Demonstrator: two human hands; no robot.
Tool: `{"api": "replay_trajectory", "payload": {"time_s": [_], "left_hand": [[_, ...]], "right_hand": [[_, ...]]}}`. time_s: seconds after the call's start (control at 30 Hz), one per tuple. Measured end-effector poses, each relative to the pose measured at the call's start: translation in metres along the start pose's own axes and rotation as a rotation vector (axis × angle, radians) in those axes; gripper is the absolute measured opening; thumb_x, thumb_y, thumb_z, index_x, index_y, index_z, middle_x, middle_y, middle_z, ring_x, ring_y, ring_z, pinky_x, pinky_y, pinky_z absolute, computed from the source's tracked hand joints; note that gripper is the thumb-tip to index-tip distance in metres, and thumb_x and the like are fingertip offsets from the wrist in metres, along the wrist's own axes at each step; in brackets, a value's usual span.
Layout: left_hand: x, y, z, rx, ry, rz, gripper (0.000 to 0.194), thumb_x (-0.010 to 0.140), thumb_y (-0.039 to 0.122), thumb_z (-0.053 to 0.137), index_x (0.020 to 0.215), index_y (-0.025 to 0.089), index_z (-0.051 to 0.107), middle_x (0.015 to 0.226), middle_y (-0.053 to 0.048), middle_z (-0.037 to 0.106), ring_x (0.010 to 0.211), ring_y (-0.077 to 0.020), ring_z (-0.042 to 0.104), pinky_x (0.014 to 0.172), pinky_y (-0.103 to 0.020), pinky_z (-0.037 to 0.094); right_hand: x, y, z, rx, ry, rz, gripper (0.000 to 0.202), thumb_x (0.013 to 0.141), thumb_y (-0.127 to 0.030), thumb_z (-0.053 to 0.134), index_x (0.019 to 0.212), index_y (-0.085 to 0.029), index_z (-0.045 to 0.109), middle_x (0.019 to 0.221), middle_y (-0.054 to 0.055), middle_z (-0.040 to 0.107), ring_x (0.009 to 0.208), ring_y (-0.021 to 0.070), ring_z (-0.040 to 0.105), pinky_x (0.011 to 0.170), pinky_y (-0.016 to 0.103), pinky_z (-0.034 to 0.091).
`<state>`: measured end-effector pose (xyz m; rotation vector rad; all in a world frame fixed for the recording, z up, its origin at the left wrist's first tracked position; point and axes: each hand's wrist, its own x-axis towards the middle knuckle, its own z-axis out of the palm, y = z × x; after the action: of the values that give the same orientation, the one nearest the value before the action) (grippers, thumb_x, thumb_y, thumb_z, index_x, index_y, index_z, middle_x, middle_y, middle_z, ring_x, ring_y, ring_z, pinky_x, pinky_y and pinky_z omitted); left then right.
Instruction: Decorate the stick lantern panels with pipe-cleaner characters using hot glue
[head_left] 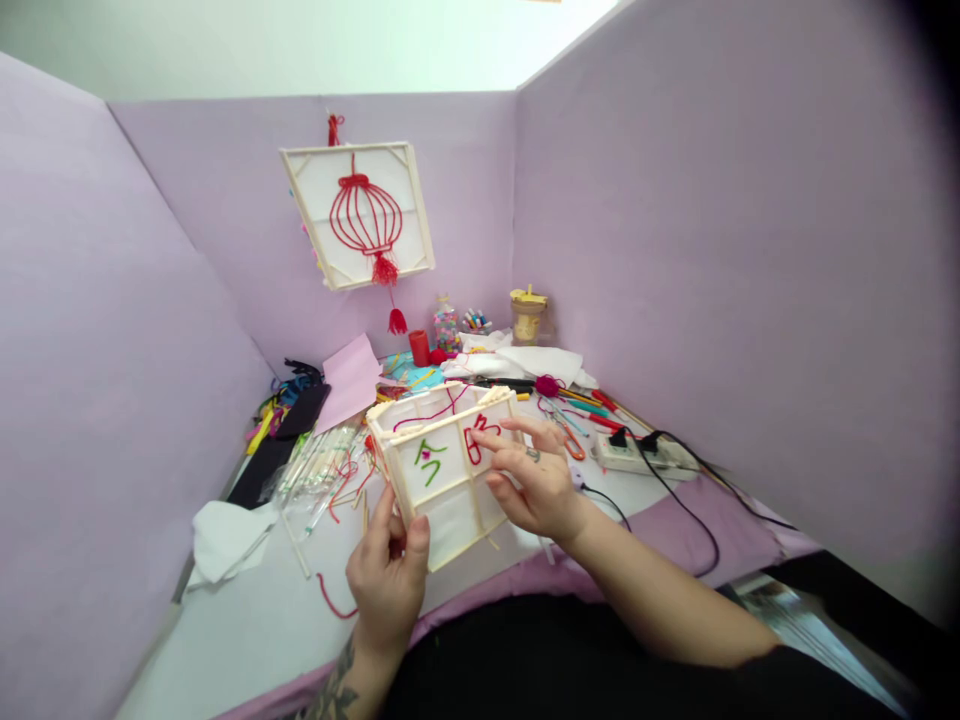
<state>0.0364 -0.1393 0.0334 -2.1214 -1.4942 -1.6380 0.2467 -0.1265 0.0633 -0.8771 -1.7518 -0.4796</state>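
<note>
1. My left hand (386, 580) is closed on the lower left corner of the box frame (441, 510), thumb on its front face and fingers behind.
2. My right hand (544, 485) is loosely open, fingers spread; its fingertips reach the red fuzzy shape (474, 447) on the upper right of that face, gripping nothing that I can make out.
3. The box frame is tilted, held at the near edge of the table (169, 640): pale sticks around thin white sheet, with a green fuzzy shape (430, 468) at upper left.
4. The roomiest stretch I have is front left on the smooth white top, broken by a curl of red yarn (332, 600).
5. Left of the frame, glossy plastic-wrapped sticks (322, 465) crowd in; crumpled white material (229, 540) lies by the left edge.
6. Right, the power strip (615, 452) and its looping black cable (686, 505) narrow my room.
7. Flat lilac walls (645, 220) enclose both sides and the back, where a squarish lantern panel (315, 200) hangs.
</note>
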Motion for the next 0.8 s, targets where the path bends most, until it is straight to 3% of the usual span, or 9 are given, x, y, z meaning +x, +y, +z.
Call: {"api": "replay_trajectory", "payload": {"time_s": [0.27, 0.47, 0.6, 0.8], "left_hand": [[-0.0011, -0.0007, -0.0002, -0.017, -0.004, -0.022, 0.042, 0.09, 0.037, 0.055, 0.122, 0.011, 0.061, 0.054, 0.007, 0.055, 0.043, -0.0069, 0.052, 0.05, -0.017, 0.045], [-0.003, -0.0033, 0.002, -0.042, 0.0, -0.029, 0.042, 0.09, 0.037, 0.056, 0.122, 0.011, 0.061, 0.053, 0.007, 0.055, 0.043, -0.0069, 0.052, 0.049, -0.017, 0.045], [-0.0034, -0.004, 0.0019, -0.068, -0.001, -0.025, 0.043, 0.089, 0.037, 0.056, 0.123, 0.011, 0.06, 0.053, 0.007, 0.055, 0.043, -0.0069, 0.052, 0.05, -0.017, 0.045], [-0.0021, -0.0015, 0.0005, -0.035, -0.003, -0.05, 0.044, 0.09, 0.041, 0.055, 0.121, 0.011, 0.062, 0.052, 0.007, 0.054, 0.043, -0.0072, 0.051, 0.05, -0.017, 0.045]], "right_hand": [[-0.006, 0.0035, -0.0046, 0.256, 0.149, 0.146, 0.007, 0.091, -0.026, 0.046, 0.09, -0.024, 0.053, 0.104, 0.007, 0.074, 0.103, 0.0262, 0.057, 0.087, 0.048, 0.046], [-0.005, 0.0003, -0.0015, 0.153, 0.048, 0.063, 0.007, 0.088, -0.025, 0.05, 0.091, -0.024, 0.057, 0.105, 0.007, 0.071, 0.109, 0.0265, 0.056, 0.09, 0.047, 0.046], [-0.0057, -0.0004, 0.0012, 0.153, 0.003, 0.083, 0.007, 0.089, -0.025, 0.05, 0.092, -0.023, 0.056, 0.106, 0.008, 0.072, 0.112, 0.0268, 0.055, 0.093, 0.048, 0.044], [-0.0065, 0.0029, -0.0046, 0.181, 0.18, 0.159, 0.002, 0.088, -0.024, 0.053, 0.088, -0.025, 0.051, 0.105, 0.007, 0.072, 0.101, 0.0257, 0.057, 0.088, 0.048, 0.046]]}}
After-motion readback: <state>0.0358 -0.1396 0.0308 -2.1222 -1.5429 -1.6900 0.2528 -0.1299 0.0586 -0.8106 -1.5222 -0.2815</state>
